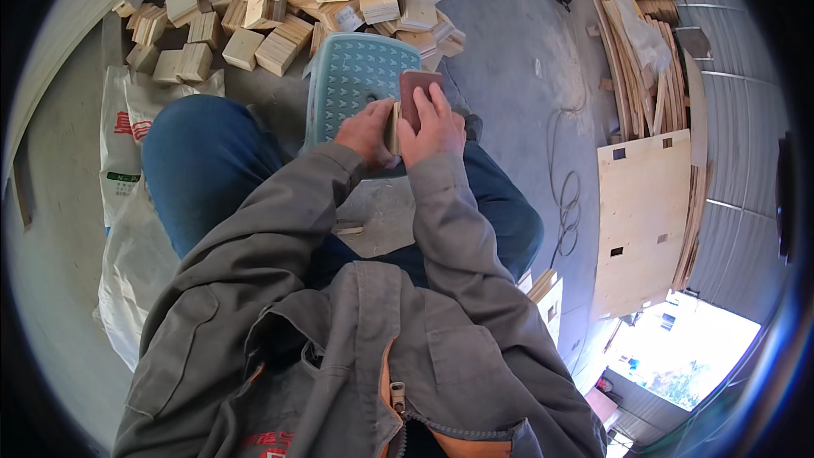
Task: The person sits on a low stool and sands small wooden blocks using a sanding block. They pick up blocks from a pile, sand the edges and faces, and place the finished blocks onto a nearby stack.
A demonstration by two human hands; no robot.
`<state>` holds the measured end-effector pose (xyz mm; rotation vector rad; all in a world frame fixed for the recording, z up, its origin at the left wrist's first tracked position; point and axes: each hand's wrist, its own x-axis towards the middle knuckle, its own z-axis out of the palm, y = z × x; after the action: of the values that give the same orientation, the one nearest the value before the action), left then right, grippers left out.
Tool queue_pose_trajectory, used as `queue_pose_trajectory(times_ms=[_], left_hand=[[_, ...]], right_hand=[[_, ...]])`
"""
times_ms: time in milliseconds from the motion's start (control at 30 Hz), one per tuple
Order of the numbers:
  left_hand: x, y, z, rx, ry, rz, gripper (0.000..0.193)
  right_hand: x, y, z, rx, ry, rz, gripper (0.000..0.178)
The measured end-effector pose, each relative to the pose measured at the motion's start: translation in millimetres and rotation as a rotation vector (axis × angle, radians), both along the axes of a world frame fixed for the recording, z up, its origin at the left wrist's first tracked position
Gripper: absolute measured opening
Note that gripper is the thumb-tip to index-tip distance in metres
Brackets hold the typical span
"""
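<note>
My left hand (pixel 366 132) is closed round a small plywood block (pixel 393 129), held on edge over the near right part of a light-blue plastic stool (pixel 339 55). Beside it, my right hand (pixel 435 133) grips a reddish-brown flat block (pixel 414 81), which looks like a sanding block. Its fingers lie over the face of that block, and it sits close against the plywood. Whether the two pieces touch is hidden by my fingers. The stool stands between my knees, and its top has a raised pattern.
A heap of plywood blocks (pixel 280 42) lies beyond the stool. White sacks (pixel 127 144) are at my left. On the right, a cable (pixel 566 203) curls across the floor before a leaning plywood panel (pixel 642 212) and stacked boards (pixel 623 59).
</note>
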<state>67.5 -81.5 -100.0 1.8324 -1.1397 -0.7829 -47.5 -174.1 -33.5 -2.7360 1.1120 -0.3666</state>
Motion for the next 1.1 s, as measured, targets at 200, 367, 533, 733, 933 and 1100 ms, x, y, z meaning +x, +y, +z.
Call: queue_pose_trajectory(times_ms=[200,367,533,733,933,1100], left_hand=[[-3.6,-0.3,-9.5,-0.039,-0.045,0.044,0.091],[-3.0,-0.8,-4.9,-0.027,-0.039,0.029,0.094],[-3.7,-2.7,-4.5,-0.03,-0.006,0.038,0.097],[-1.4,-2.0,-6.1,0.003,0.012,0.02,0.105],[-0.3,-0.5,1.1,0.021,-0.019,0.007,0.102],[-3.2,-2.6,-4.9,-0.017,-0.045,0.023,0.094]], right_hand=[[-78.4,64.5,9.8,0.025,-0.049,0.174,0.064],[-94.9,73.6,14.2,0.026,-0.078,0.191,0.063],[-63.1,43.8,8.7,0.005,-0.086,0.145,0.062],[9.1,-12.2,5.9,0.031,-0.012,-0.04,0.06],[2.6,-7.8,-4.1,0.002,-0.01,-0.052,0.061],[-66.5,48.3,8.6,0.019,-0.052,0.119,0.063]])
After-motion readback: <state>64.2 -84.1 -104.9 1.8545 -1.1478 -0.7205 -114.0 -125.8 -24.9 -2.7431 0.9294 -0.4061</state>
